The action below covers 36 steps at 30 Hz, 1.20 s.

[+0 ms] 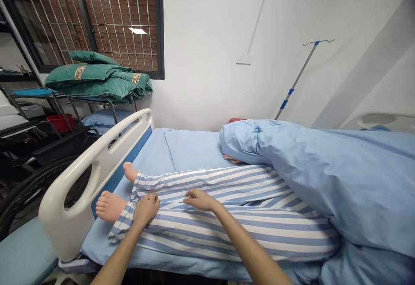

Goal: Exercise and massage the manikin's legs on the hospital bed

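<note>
Blue-and-white striped trousers [207, 224] cover the legs of a figure lying on the bed; I cannot tell whether it is a person or a manikin. Its bare feet [110, 206] stick out of the cuffs at the left. My left hand [147, 209] is closed over the nearer trouser leg just above the ankle, its fingertips curled down and partly hidden. Over the same leg, around the shin or knee, my right hand [201, 199] hovers or rests lightly with its fingers loosely bent and apart, holding nothing.
A bunched blue quilt [311, 177] covers the figure's upper part; a hand [232, 158] shows under its edge. The white bed end board [97, 155] rises at the left. Behind are an IV pole [298, 77], folded green bedding [100, 77] and a red bucket [61, 123].
</note>
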Tool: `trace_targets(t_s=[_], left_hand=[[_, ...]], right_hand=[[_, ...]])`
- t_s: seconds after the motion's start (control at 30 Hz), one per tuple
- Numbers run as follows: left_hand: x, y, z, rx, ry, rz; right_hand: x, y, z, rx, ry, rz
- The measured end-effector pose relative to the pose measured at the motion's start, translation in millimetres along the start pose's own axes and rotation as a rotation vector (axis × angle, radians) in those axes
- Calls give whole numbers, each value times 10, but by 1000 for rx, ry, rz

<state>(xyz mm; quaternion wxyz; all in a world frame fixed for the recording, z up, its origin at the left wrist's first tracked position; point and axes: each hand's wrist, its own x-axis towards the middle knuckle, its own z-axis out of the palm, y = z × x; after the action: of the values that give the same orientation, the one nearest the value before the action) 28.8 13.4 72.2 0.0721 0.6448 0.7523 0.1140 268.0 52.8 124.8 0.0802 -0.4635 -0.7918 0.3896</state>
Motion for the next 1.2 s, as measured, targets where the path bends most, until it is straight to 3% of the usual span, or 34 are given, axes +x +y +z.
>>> trace_targets(t_s=[0.13,0.23,0.43,0.63,0.77,0.9,0.97,1.03,1.1,1.2], left_hand=[[0,26,2,23,-13,-24],[5,36,7,36,-18,-36],[38,61,28,71,-37,-41],[41,65,45,30,-33,-47],[206,69,-17,2,30,123],[551,251,-116,66,161,290],[722,351,-113,119,127,339],[860,389,-61,190,12,365],[965,346,11,277,-107,358],[1082,198,91,392,-164,309]], right_hand=[[230,320,-423,-9,-265,228],[351,577,-523,-52,-379,297],[395,976,-390,-64,-397,269],[391,1083,-351,26,-399,192],[394,1096,-357,-26,-410,223],[389,1124,-344,-44,-410,224],[394,1140,-348,-57,-427,231],[402,1157,-358,-65,-439,239],[410,1172,-368,-69,-435,251],[419,1175,-379,-85,-430,261]])
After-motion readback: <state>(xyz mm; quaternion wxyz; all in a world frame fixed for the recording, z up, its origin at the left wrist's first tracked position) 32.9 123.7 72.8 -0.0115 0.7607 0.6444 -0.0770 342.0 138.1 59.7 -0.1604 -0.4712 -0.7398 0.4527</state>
